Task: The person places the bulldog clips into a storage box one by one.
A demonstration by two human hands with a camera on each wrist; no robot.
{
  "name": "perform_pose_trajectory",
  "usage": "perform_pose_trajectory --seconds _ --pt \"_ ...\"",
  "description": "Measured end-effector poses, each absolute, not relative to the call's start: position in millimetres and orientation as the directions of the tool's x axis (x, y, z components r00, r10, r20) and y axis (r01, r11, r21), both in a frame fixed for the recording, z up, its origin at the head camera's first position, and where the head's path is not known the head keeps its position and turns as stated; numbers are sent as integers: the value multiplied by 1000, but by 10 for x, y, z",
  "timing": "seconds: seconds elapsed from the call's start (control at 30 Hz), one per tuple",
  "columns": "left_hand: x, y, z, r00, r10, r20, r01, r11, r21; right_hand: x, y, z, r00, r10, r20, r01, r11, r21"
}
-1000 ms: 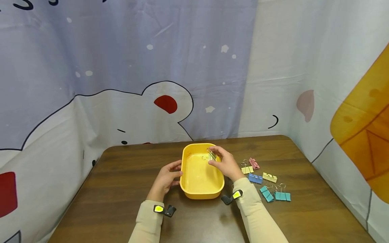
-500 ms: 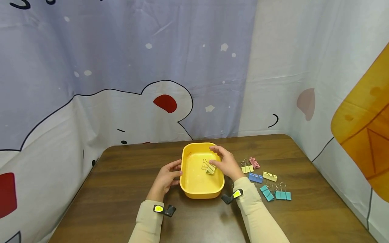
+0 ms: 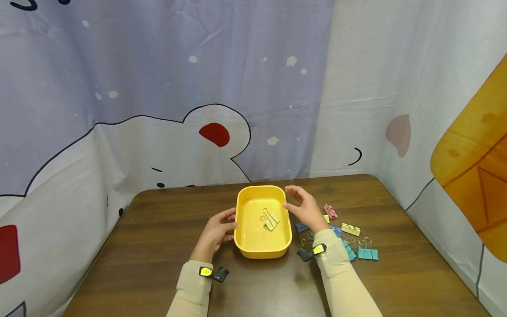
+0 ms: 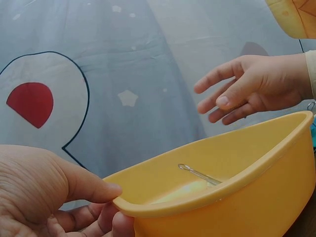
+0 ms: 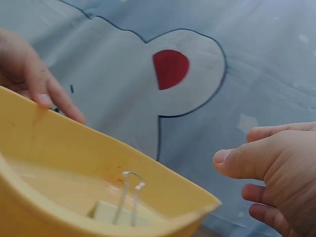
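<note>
Clip [image 3: 270, 224] lies inside the yellow tub [image 3: 261, 254]; left hand [image 3: 215, 231] grips the tub's left rim, right hand [image 3: 310, 212], released, hovers just right of the tub.

The brown desk [image 3: 166, 237] carried a yellow bin [image 3: 263, 254]. Pink, yellow, blue and teal binder clips [image 3: 350, 229] lay to its right.

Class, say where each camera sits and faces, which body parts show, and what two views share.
Head: worn there, facing forward and down at the yellow rectangular plastic tub; left hand, right hand, cream sleeves show.
Left wrist: worn there, facing over the tub toward the pale printed fabric backdrop; left hand near, right beyond.
Right wrist: worn there, facing across the tub to that backdrop; right hand near, left beyond.
Shared by both wrist views: tub and pale yellow metal binder clip.
</note>
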State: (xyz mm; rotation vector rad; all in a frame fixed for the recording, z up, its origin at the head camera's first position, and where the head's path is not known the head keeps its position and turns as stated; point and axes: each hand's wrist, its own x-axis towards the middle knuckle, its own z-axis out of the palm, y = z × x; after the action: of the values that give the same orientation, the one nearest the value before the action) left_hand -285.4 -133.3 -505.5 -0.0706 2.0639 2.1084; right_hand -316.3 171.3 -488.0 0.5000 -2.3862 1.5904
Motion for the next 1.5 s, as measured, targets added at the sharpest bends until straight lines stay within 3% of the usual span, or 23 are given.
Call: perform_pose_trajectory --seconds 0.67,1.5 --pt "-2856 -1333 -5097 -982 98 -159 -163 -28 986 -3132 2308 -4864 -932 -7 362 -335 395 -855" --pt "-2843 -1335 -5061 -981 103 -165 -168 -14 986 -3036 2711 -5011 -981 68 179 -118 521 -845"
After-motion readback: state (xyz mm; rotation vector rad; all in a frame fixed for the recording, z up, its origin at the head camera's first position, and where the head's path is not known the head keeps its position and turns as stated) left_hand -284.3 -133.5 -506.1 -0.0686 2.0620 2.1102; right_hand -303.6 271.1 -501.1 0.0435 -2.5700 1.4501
